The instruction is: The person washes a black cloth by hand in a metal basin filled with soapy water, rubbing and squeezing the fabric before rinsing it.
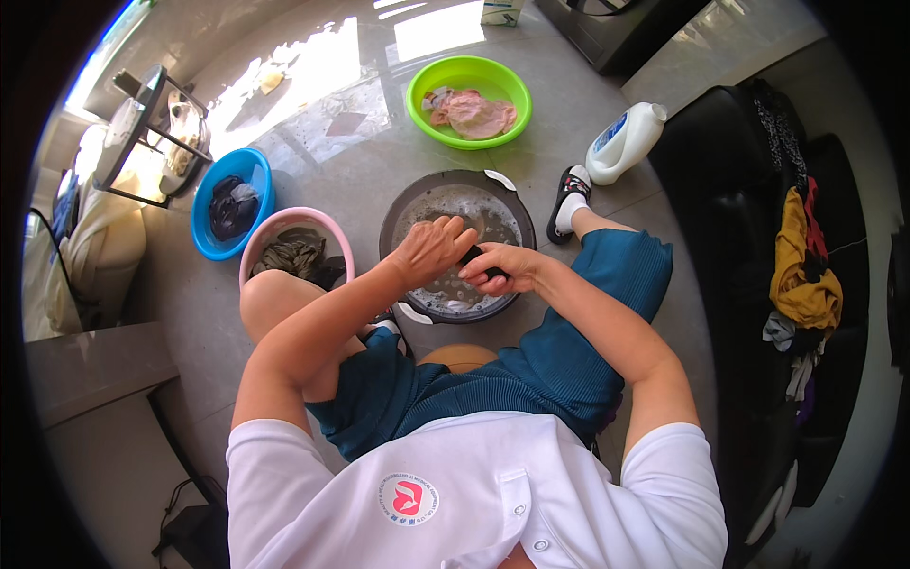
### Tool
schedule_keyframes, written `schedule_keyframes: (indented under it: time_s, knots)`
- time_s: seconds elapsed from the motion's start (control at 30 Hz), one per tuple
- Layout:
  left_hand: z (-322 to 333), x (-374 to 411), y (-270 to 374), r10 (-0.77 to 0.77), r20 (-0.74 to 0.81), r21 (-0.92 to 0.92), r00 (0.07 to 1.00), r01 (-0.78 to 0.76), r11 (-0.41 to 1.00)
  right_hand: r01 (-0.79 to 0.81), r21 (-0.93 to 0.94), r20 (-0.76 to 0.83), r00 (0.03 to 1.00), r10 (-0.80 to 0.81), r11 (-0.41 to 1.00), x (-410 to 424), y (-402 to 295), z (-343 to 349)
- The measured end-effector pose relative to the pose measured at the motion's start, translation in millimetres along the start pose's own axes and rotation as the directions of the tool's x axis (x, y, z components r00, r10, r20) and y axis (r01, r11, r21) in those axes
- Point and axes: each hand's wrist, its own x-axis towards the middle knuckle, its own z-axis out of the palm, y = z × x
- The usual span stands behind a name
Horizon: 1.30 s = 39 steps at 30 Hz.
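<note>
A dark grey basin (387,229) with white handles stands on the floor between my knees, filled with murky, sudsy water (455,203). Over it, my left hand (435,247) and my right hand (506,269) meet, both gripping a small black cloth (492,272). Its shape is mostly hidden by my fingers, so I cannot tell which garment it is. The back of my left hand faces up, while the right hand's fingers curl around the cloth from the other side. Some pale fabric (455,306) shows among the suds at the basin's near edge.
A pink basin (346,245) and a blue basin (266,178) with dark clothes stand left. Ahead is a green basin (527,107) holding pink fabric (475,115). A white detergent bottle (624,144) stands right, before a black sofa (693,185) with clothes (803,284).
</note>
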Motion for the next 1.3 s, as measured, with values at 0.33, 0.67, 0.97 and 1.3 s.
schedule_keyframes:
  time_s: [0.33,0.67,0.97,1.3]
  knots:
    - [22.9,-0.4,4.4,-0.264,0.283,-0.109,0.922,0.304,0.946,-0.188,-0.955,-0.294,0.715,-0.634,0.23,23.9,15.4,-1.3]
    - [40.1,0.4,-12.0,-0.361,0.6,-0.711,0.714,0.683,0.168,-0.253,-0.877,0.269,0.447,-0.853,-0.409,26.0,8.2,-19.4]
    - [23.7,10.6,-27.3,-0.307,0.622,-0.77,0.721,0.634,-0.072,-0.319,-0.843,0.263,0.456,-0.85,-0.432,20.5,-1.4,-4.1]
    - [-40.4,26.6,-58.9,-0.24,0.427,-0.904,0.872,0.42,-0.083,0.417,-0.402,-0.243,0.81,-0.534,0.815,11.0,-19.1,11.9]
